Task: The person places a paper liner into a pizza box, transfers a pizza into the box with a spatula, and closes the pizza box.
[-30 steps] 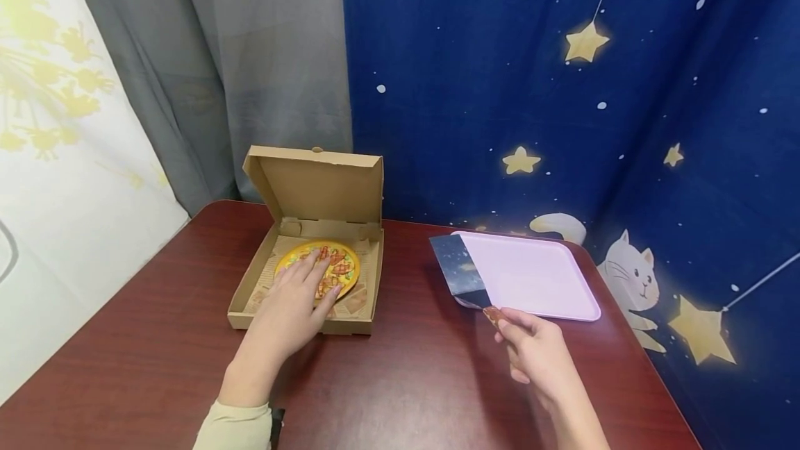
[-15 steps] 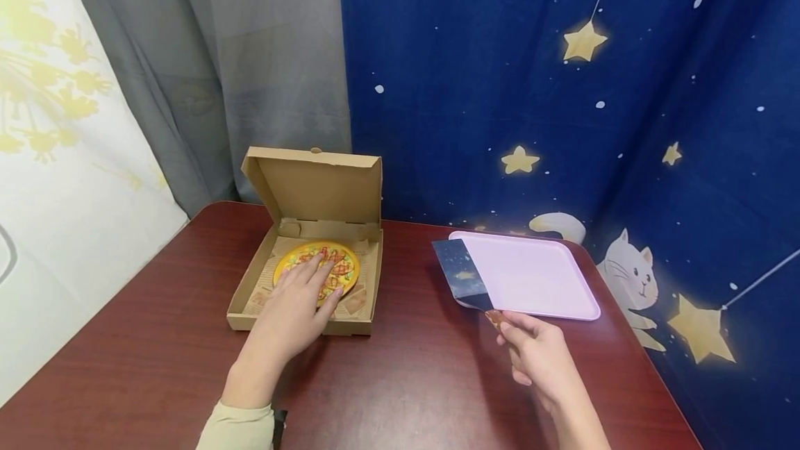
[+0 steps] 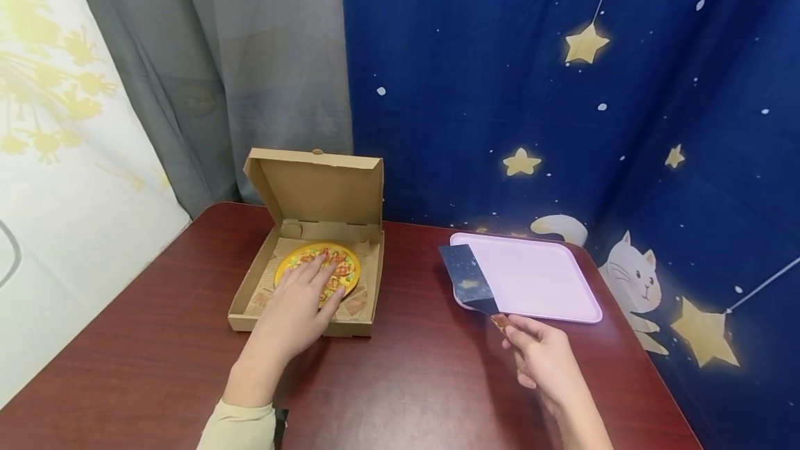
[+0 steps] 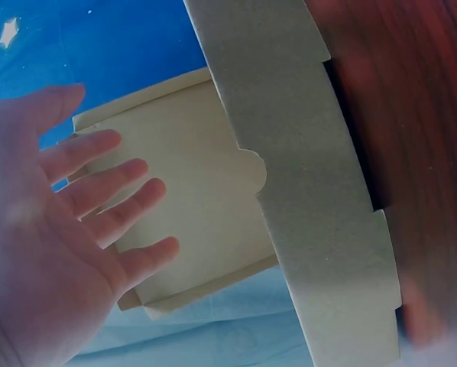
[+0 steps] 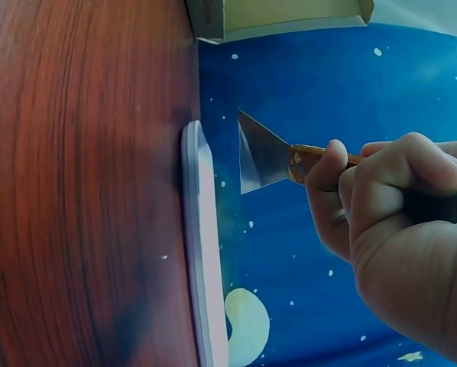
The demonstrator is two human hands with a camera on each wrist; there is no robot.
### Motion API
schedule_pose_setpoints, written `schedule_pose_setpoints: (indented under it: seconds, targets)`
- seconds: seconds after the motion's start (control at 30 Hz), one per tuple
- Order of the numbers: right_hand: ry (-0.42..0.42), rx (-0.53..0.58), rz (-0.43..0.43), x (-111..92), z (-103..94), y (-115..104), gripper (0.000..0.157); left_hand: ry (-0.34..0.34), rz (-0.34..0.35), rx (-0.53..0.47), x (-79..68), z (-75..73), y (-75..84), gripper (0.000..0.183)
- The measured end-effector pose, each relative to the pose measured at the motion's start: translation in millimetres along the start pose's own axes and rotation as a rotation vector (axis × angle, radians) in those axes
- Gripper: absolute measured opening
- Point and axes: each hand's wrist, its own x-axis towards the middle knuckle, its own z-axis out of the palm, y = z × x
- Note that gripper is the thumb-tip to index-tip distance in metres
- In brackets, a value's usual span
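Note:
An open cardboard pizza box (image 3: 262,289) sits on the dark red table, its lid (image 3: 321,186) standing up at the back. Inside lies a yellow toy pizza (image 3: 344,264). My left hand (image 3: 296,297) rests flat on the pizza with straight, spread fingers (image 4: 98,187). My right hand (image 3: 542,356) grips the brown handle (image 5: 312,159) of a metal spatula; its shiny blade (image 3: 467,276) hangs over the left end of the pink tray (image 3: 550,276), clear of the tray's rim (image 5: 202,245).
The table (image 3: 400,380) is backed by a blue starry curtain (image 3: 562,89) on the right and grey and white curtains (image 3: 219,75) on the left. The box front wall (image 4: 305,191) faces me.
The spatula blade has shifted a little to the right and nearer me, over the tray's left end. The left hand stays on the pizza.

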Motion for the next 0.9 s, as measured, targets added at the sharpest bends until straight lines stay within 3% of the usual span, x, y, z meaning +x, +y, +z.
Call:
schedule_pose_setpoints:
  seconds: [0.9]
  targets:
    - [0.028,-0.016,0.018,5,-15.1,4,0.043,-0.024,0.007,0.004,3.8,4.5,5.6,0.049]
